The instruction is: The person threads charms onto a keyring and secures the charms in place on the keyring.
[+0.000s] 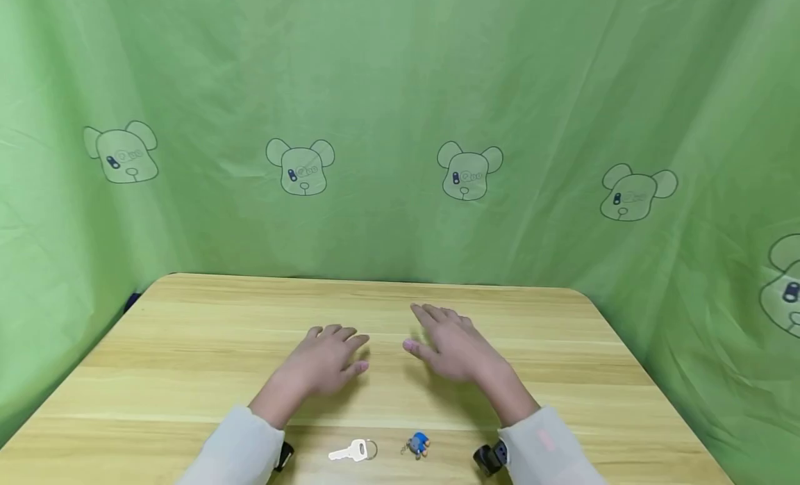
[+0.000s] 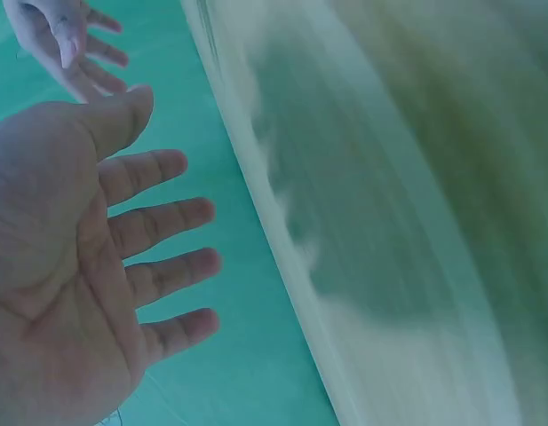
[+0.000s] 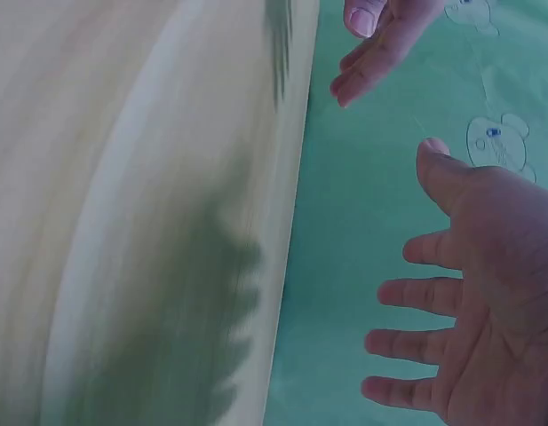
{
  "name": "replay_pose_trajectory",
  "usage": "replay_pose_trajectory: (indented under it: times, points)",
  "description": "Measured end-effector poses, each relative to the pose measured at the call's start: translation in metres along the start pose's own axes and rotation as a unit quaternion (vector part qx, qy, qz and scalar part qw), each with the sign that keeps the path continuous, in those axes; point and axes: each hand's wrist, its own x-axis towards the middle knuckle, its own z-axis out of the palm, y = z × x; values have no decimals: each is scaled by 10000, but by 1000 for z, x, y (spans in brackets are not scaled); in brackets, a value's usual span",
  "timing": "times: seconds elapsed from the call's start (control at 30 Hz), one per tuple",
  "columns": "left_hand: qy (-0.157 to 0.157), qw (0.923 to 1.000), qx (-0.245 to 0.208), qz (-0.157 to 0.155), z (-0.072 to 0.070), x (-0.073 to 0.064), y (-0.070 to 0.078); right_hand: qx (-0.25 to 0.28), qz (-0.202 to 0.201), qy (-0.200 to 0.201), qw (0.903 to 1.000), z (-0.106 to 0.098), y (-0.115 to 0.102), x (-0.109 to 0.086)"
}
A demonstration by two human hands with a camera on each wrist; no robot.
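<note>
A white key (image 1: 350, 451) on a thin metal ring lies flat on the table near its front edge. Just right of it is a small blue and grey figure keychain (image 1: 418, 445) with a short chain. Both hands hover over the middle of the table, beyond these two things and apart from each other. My left hand (image 1: 326, 360) has its fingers spread and holds nothing; its bare palm fills the left of the left wrist view. My right hand (image 1: 455, 344) is likewise extended and holds nothing, its spread fingers (image 3: 416, 346) plain in the right wrist view.
The wooden table (image 1: 187, 346) has rounded far corners. Green curtain (image 1: 387, 68) with printed bear heads stands behind it and along both sides. A black wrist camera (image 1: 490, 458) sits at the right sleeve, another (image 1: 284, 456) at the left sleeve.
</note>
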Motion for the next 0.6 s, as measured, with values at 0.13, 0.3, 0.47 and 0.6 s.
replay_pose_trajectory:
  times: [0.13, 0.3, 0.47, 0.6]
  points:
    - [-70, 9999, 51, 106, 2, -6, 4, -234, -198, -54, 9995, 2, -4, -6]
    - [-74, 9994, 200, 260, 3, -12, 7, -469, -451, -196, 9977, 4, -10, -14]
    - [-32, 9977, 373, 558, 4, -19, 10, -588, -684, -300, 9955, 4, -15, -23]
    - [9, 9957, 472, 792, 6, -25, 13, -624, -824, -382, 9939, 6, -17, -31]
